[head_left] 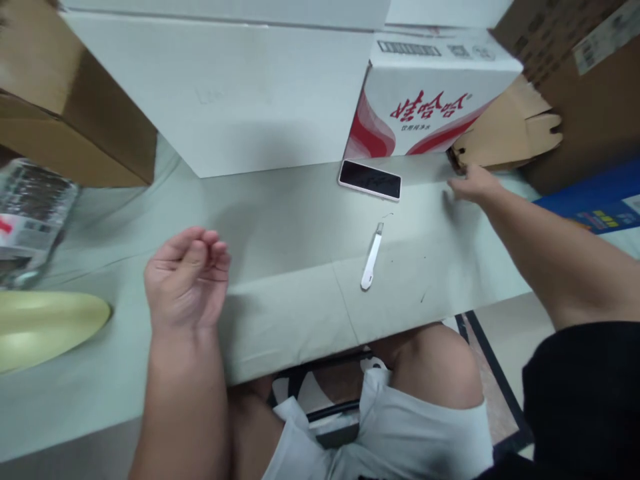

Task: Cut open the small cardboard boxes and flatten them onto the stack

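My left hand (pixel 189 280) is held palm up over the left part of the cloth-covered table, its fingers curled in and the thumb bent across them, with nothing visible in it. My right hand (pixel 474 185) reaches to the back right, its fingers at the near left corner of a folded brown cardboard piece (pixel 505 133); they are small and partly hidden there. Between the hands lies a white utility knife (pixel 371 259), its metal tip pointing away from me. Behind the knife rests a phone (pixel 371 180) with a dark screen and a light edge.
A large white box (pixel 250 100) and a white box with red print (pixel 425 100) line the back. At the left are a brown carton (pixel 90 113), a plastic-wrapped pack (pixel 30 227) and a yellow-green rounded object (pixel 50 327). A blue box (pixel 595 200) stands at the right.
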`<state>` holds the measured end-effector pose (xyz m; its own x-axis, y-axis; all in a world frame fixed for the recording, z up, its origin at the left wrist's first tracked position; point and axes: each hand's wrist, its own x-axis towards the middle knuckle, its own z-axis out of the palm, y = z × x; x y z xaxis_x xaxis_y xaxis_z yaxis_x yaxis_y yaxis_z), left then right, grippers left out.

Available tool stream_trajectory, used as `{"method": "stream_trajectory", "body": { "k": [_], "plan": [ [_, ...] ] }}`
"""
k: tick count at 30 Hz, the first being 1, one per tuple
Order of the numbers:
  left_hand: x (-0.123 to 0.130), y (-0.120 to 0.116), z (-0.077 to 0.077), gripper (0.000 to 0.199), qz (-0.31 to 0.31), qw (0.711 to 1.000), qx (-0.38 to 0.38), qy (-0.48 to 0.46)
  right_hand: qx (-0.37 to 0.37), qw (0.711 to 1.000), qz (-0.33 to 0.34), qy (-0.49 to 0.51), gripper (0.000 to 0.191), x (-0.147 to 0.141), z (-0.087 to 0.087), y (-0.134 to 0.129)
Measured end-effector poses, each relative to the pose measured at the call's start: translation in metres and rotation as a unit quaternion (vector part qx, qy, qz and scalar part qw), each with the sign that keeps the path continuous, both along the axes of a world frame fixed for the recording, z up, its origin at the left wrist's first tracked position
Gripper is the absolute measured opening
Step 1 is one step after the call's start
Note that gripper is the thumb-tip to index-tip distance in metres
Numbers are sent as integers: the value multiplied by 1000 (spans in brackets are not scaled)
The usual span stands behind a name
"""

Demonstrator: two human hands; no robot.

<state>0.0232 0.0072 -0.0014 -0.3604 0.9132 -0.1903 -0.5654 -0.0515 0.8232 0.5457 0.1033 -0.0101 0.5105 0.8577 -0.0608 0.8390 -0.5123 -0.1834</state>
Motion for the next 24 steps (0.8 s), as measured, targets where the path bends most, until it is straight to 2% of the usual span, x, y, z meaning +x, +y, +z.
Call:
{"method": "stream_trajectory", "body": {
  "k": [2,4,5,7,8,9,10,11,12,13,14,15,16,17,19,21,23,24],
  "plan": [
    [-4,-7,-2,18,-55,995,39,79,-19,999,37,-25,49,-27,21,-2],
    [-9,-17,0,26,-182,971,73,139,-21,995,93,-41,54,-57,42,-4],
    [-14,-22,2,40,-273,946,89,150,-19,991,124,-47,55,-73,52,-6],
    [-23,-34,8,66,-468,865,115,138,-16,981,183,-53,54,-104,68,-7],
    [-28,-39,11,63,-536,826,124,123,-17,976,209,-56,52,-120,73,-7],
    [-33,-44,13,51,-564,808,131,113,-18,970,234,-57,51,-137,78,-6],
    [-38,-47,14,37,-556,812,137,112,-16,963,264,-58,49,-156,80,-4],
    [-41,-49,14,31,-515,836,142,126,-8,952,300,-58,46,-176,81,-2],
    [-44,-49,13,35,-450,868,143,156,4,938,343,-57,44,-198,81,1],
    [-47,-47,11,48,-391,887,139,202,19,919,391,-54,42,-223,79,4],
    [-49,-44,9,57,-343,894,126,259,33,895,442,-50,41,-250,77,8],
    [-50,-40,6,45,-310,894,103,307,40,870,489,-46,42,-280,75,12],
    [-52,-35,4,22,-294,889,78,341,35,848,527,-42,43,-313,72,17],
    [-53,-30,2,13,-296,887,68,348,25,827,560,-37,45,-347,70,22],
    [-57,-22,-1,19,-282,890,66,353,19,804,593,-26,43,-418,68,33],
    [-61,-18,-2,15,-257,897,71,352,44,796,603,-15,38,-483,69,48],
    [-66,-16,-1,24,-234,902,67,356,89,790,607,-3,36,-536,72,64],
    [-68,-16,0,18,-231,903,65,357,103,786,609,2,39,-556,74,71]
  ]
}}
